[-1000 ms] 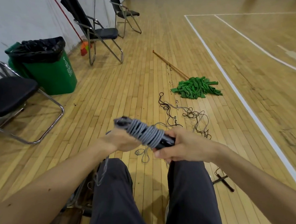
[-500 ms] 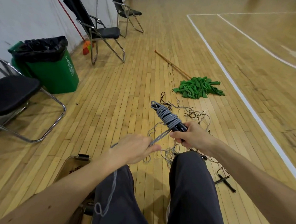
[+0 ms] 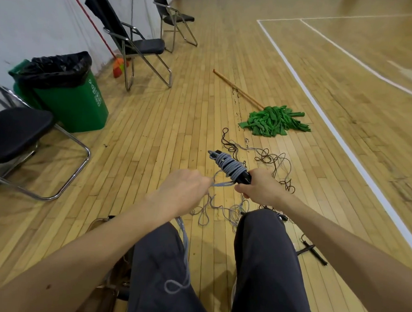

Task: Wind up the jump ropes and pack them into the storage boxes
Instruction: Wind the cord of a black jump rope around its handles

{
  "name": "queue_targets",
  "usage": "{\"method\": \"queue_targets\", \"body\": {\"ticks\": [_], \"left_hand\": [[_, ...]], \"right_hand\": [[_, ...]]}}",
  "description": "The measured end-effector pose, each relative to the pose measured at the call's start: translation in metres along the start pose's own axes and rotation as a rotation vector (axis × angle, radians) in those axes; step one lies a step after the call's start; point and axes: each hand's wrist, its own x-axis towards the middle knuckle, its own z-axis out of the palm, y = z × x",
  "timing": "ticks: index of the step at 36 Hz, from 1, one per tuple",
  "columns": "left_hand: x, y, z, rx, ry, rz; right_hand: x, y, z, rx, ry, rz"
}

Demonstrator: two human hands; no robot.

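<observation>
My R hand (image 3: 260, 189) is curled tight round the black handles (image 3: 244, 178) of the grey jump rope (image 3: 230, 168), w/ the low end of the handles inside the fist. The long way of the handles runs from that fist up & to the left, away from me. So the free tip points out at the far floor, tilted, not flat. The rope is wound round the handles in many turns, from the tip down to near the fist. My L hand (image 3: 181, 190) is just beside the R hand, on its left. Its fingers are curled & pinch a short bit of the rope that comes off the turns, pulled straight betw. the 2 hands. More rope drops from the L hand & lies over my left leg (image 3: 161, 261) w/ a small loop on the thigh. Both hands are up in the air, out past my knees, over the wood floor (image 3: 153, 141). A messy pile of dark & grey ropes (image 3: 263, 159) lies on the floor past them. A green mop (image 3: 273, 121) lies farther off. A green bin (image 3: 71, 101) stands at left near a black chair (image 3: 17, 131).
</observation>
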Motion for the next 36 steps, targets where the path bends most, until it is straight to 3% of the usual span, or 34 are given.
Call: {"method": "queue_targets", "body": {"ticks": [5, 12, 17, 20, 24, 31, 36], "left_hand": [[0.005, -0.001, -0.01, 0.095, 0.062, 0.064], [0.008, -0.009, -0.036, 0.233, 0.189, 0.403], [0.017, -0.011, -0.059, 0.29, 0.207, 0.488], [0.023, -0.012, -0.064, 0.346, 0.102, 0.403], [0.029, -0.022, -0.063, 0.311, 0.097, 0.382], [0.03, -0.022, -0.051, 0.158, 0.064, 0.323], [0.027, -0.025, -0.039, -0.273, -0.041, 0.205]], "right_hand": [[-0.004, -0.017, 0.007, -0.292, 0.009, 0.014], [-0.01, -0.035, 0.004, -0.395, -0.25, 0.078], [-0.024, -0.044, 0.002, -0.516, -0.423, 0.022], [-0.036, -0.047, 0.003, -0.566, -0.527, -0.022], [-0.046, -0.047, 0.005, -0.506, -0.68, -0.094], [-0.061, -0.048, -0.001, -0.437, -0.768, -0.279], [-0.071, -0.05, -0.007, -0.327, -0.731, -0.418]]}}
